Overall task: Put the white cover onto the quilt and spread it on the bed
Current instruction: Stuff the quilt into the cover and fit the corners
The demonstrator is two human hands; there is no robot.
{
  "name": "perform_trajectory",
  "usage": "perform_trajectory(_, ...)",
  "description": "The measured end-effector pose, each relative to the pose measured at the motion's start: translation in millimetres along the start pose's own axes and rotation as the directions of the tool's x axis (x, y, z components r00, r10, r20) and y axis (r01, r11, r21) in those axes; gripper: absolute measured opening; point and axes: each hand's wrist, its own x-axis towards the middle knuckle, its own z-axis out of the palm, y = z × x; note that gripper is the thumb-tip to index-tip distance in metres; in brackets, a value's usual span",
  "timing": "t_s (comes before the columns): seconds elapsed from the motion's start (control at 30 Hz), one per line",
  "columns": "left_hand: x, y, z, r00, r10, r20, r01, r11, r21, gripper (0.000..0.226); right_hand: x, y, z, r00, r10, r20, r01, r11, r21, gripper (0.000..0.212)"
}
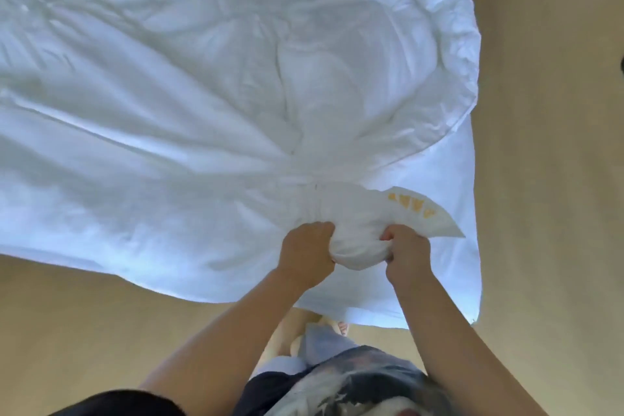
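Across the upper two thirds of the head view, the white cover (135, 132) lies spread in broad wrinkles, its folds converging toward a gathered point near the lower centre. Its thin near edge hangs over the tan floor (547, 179) and ends in a corner at the lower right. Along the right side, a thicker, puffy layer with a piped, curved edge, read here as the quilt (452, 30), rests on the thin fabric, which extends flat beyond it. How far the quilt sits inside the cover cannot be told, since both are white and the folds hide the boundary. No part of the bed beneath the fabric is exposed.

Two bare forearms reach forward from the bottom of the view. The left hand (307, 253) is curled tightly around the left side of a bunched wad of white fabric, knuckles up. The right hand (407, 253) clenches the right side of the same wad, fingers wrapped into the cloth. The hands are near each other, with the wad bulging between them.

Below the arms, dark and patterned clothing (337, 378) and the person's bare feet (342, 328) show against the floor.

A small white label (418, 213) with yellow marks fans out from the wad, just beside the right hand.
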Motion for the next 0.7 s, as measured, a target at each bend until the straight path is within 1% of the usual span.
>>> perform_trajectory(0.03,-0.1,-7.0,12.9,1.000,-0.027,-0.007,0.027,1.000,-0.006,0.038,7.4,13.2,-2.7,1.000,0.021,0.002,-0.021,1.000,-0.019,0.028)
perform_trajectory(0.1,-1.8,-14.2,33.0,0.999,-0.054,0.003,0.054,0.997,0.048,0.039,18.7,31.5,-7.6,1.000,0.013,0.024,-0.011,0.998,-0.065,0.029)
perform_trajectory(0.2,-5.4,-14.1,54.6,0.997,-0.082,0.011,0.080,0.989,0.122,0.044,30.2,44.0,-16.0,0.991,-0.088,0.098,0.100,0.988,-0.122,0.027)
perform_trajectory(0.27,-9.2,-8.7,64.7,0.995,-0.097,-0.004,0.096,0.986,0.136,0.054,35.0,47.6,-25.5,0.977,-0.153,0.149,0.172,0.977,-0.128,0.025)
perform_trajectory(0.4,-23.9,13.0,70.7,0.980,-0.197,-0.022,0.198,0.977,0.074,0.070,41.6,47.6,-54.6,0.960,-0.198,0.199,0.227,0.965,-0.130,0.027)
perform_trajectory(0.47,-27.1,29.7,67.8,0.971,-0.236,-0.038,0.237,0.971,0.019,0.073,45.4,41.3,-71.4,0.954,-0.205,0.219,0.240,0.960,-0.147,0.031)
perform_trajectory(0.5,-27.3,39.2,65.9,0.968,-0.247,-0.052,0.246,0.969,-0.016,0.073,47.3,36.5,-79.5,0.950,-0.217,0.227,0.260,0.948,-0.185,0.031)
perform_trajectory(0.6,-21.6,73.9,64.7,0.957,-0.280,-0.076,0.270,0.956,-0.117,0.063,55.6,18.1,-103.4,0.917,-0.278,0.285,0.371,0.858,-0.356,0.028)
perform_trajectory(0.7,-8.9,115.5,68.7,0.928,-0.364,-0.073,0.343,0.916,-0.208,0.057,66.1,-8.2,-127.7,0.861,-0.281,0.424,0.476,0.739,-0.477,0.031)
